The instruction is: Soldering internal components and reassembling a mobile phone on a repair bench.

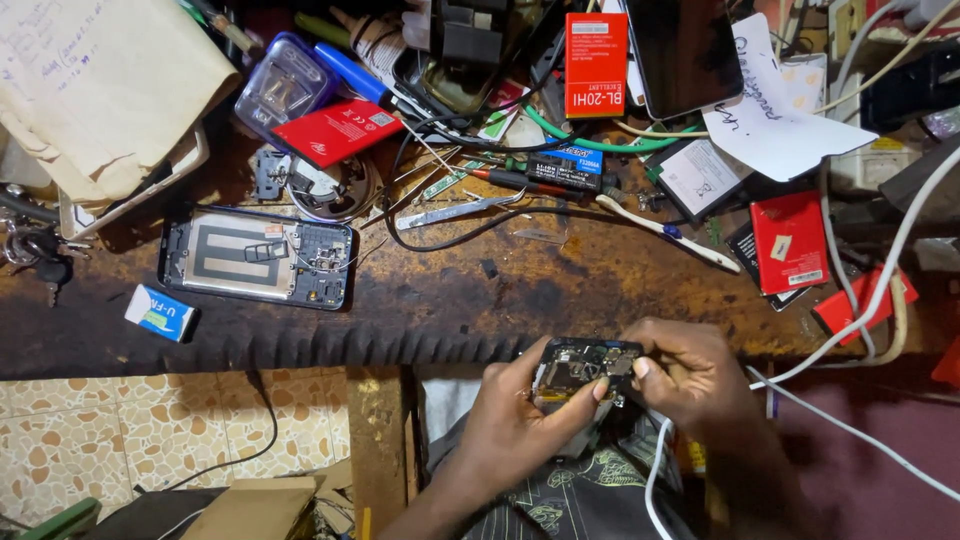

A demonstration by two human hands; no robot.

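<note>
Both our left hand (520, 420) and right hand (690, 375) pinch the edges of a small phone circuit board (585, 368), likely light, stiff, fragile.

Scarred wooden workbench (450, 300), opened phone frame (256, 259), tweezers (455, 211), toothbrush (668, 232), red batteries (789, 242)
</note>
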